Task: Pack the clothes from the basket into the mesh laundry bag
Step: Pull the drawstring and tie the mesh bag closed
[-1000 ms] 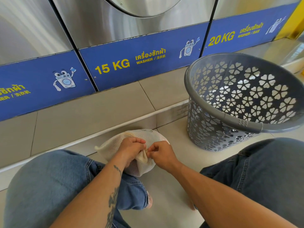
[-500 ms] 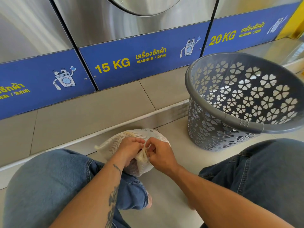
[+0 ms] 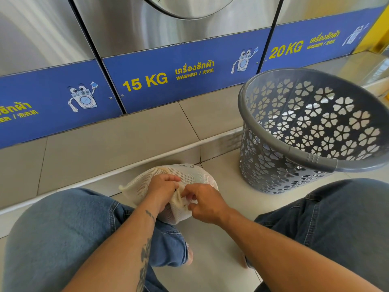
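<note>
Head | left hand (image 3: 163, 191) grip clamped on mesh laundry bag (image 3: 195, 175) | right hand (image 3: 205, 202) pinches its mouth (basket (image 3: 311, 159) nearby)

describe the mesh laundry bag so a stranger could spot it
Below the washer marked 15 KG, look at the floor. The mesh laundry bag sits there, gripped by left hand and right hand: soft cream netting, unlike the rigid grey basket.
</note>
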